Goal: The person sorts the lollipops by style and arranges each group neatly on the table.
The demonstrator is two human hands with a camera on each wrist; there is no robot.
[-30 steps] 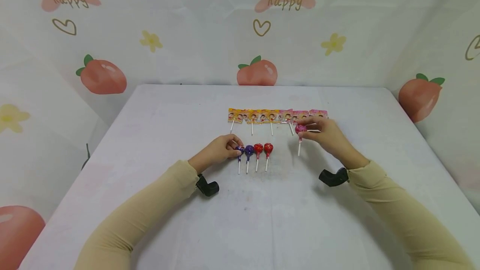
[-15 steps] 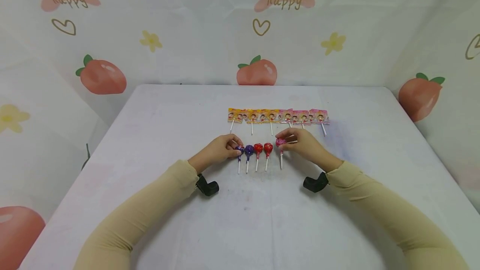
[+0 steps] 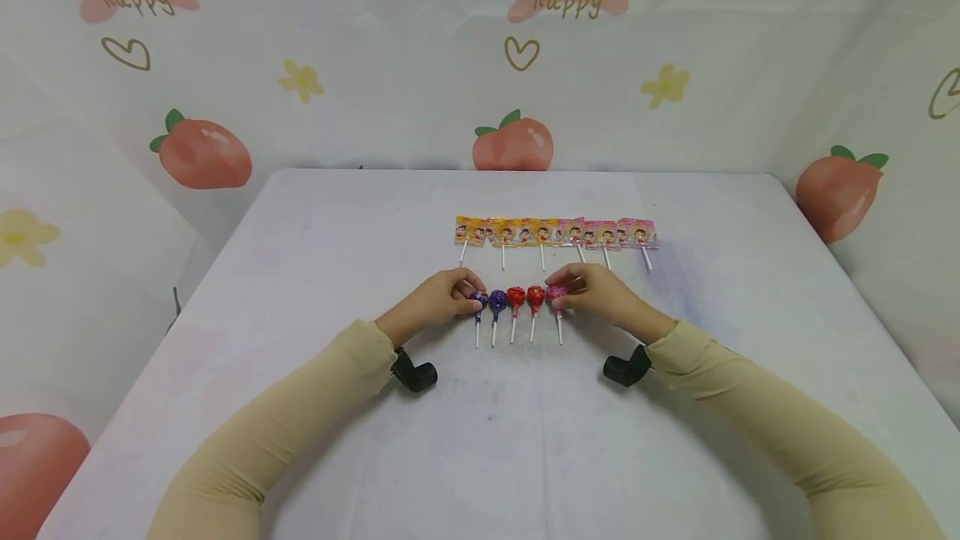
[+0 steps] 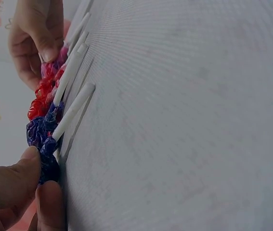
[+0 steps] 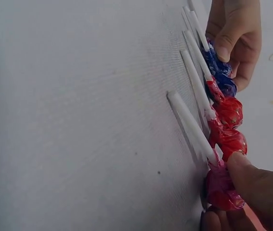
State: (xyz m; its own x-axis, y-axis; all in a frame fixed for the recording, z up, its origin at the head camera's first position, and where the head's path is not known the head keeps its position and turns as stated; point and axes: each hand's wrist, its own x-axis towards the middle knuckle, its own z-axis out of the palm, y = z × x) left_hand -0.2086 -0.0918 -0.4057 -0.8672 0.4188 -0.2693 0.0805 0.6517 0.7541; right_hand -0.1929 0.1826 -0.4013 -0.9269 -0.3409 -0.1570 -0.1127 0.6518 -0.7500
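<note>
Several wrapped lollipops lie side by side in a front row, sticks toward the person. At the row's left end my left hand [image 3: 442, 298] pinches the head of a dark blue lollipop [image 4: 48, 166] between thumb and fingers. Beside it lies a second blue lollipop [image 3: 498, 302], then a red lollipop [image 3: 516, 297] and another red lollipop [image 3: 536, 296]. At the right end my right hand [image 3: 603, 294] pinches a pink lollipop [image 5: 219, 185] by its head, right beside the nearer red one. In the right wrist view the pink head is partly behind the thumb.
Behind the front row lies a second row of flat-wrapped lollipops, yellow packets [image 3: 507, 233] on the left and pink packets [image 3: 602, 234] on the right, sticks toward the person. All rest on a white-covered table [image 3: 480, 457]. A printed cloth backdrop [image 3: 405, 48] rises behind it.
My right hand has brought the pink lollipop left and toward the person, down to the right end of the front row. My left hand has stayed on the blue lollipop.
</note>
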